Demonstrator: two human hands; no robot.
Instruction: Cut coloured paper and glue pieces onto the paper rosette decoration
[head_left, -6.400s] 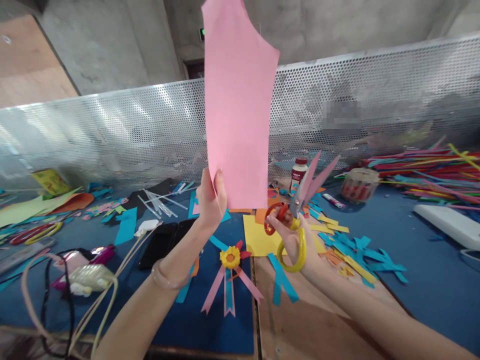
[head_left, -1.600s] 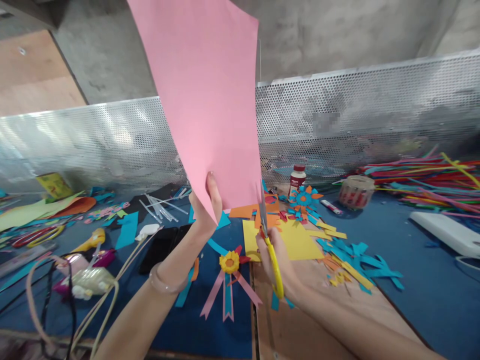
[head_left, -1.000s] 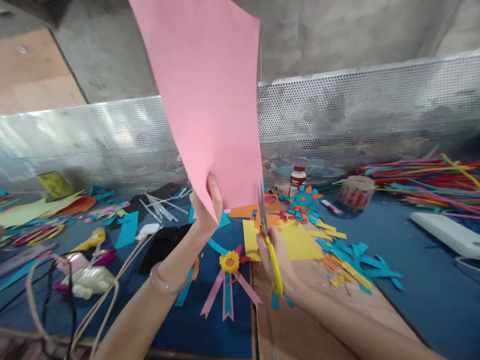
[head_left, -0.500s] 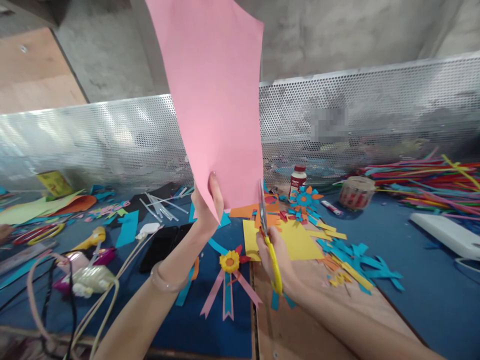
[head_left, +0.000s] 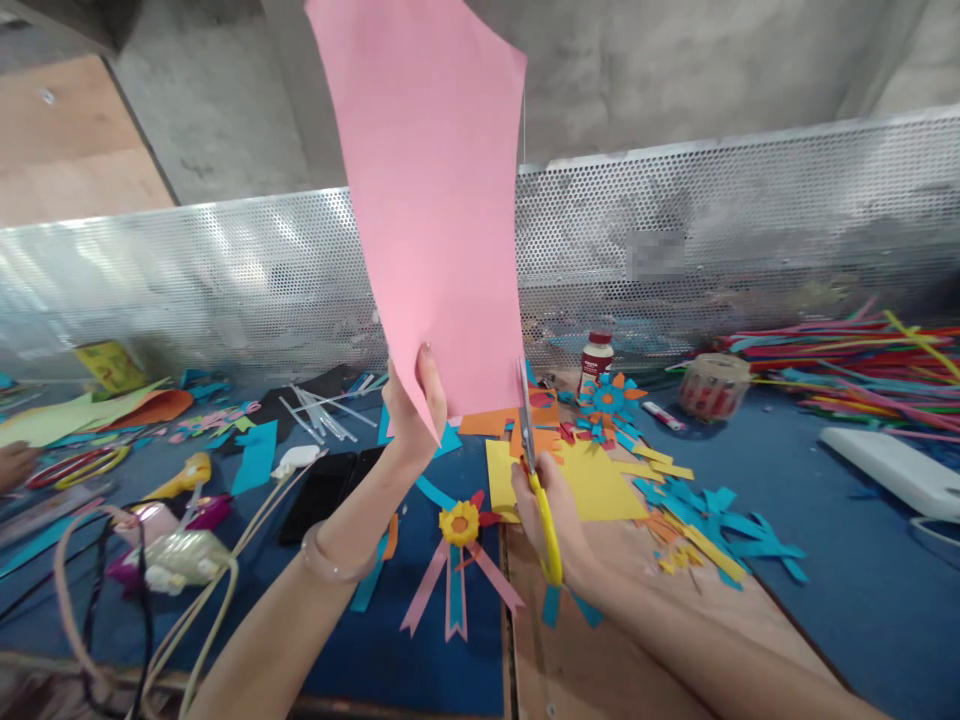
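Note:
A large sheet of pink paper (head_left: pixel 442 220) stands upright in front of me, its lower left edge curled in my left hand (head_left: pixel 421 405). My thumb presses on its face while the other fingers are behind it. My right hand (head_left: pixel 551 500) is closed on yellow-handled scissors (head_left: pixel 527 430), blades pointing up at the sheet's lower right edge; whether the blades are parted I cannot tell. Below the hands lies a yellow paper flower (head_left: pixel 459 523) with pink and blue ribbon tails. Yellow paper (head_left: pixel 600 480) lies behind my right hand.
A blue and orange paper flower (head_left: pixel 607 400), a red-and-white bottle (head_left: pixel 596 358) and a tape roll (head_left: pixel 714 386) stand at the back right. Blue paper scraps (head_left: pixel 731 525) lie right. On the left are a yellow glue gun (head_left: pixel 180 480), cables, a black phone (head_left: pixel 319 500) and another person's hand (head_left: pixel 16 464).
The pink sheet has shifted slightly, its top tilting a little to the right. My hands and the scissors have barely moved. The other person's hand shows more at the left edge.

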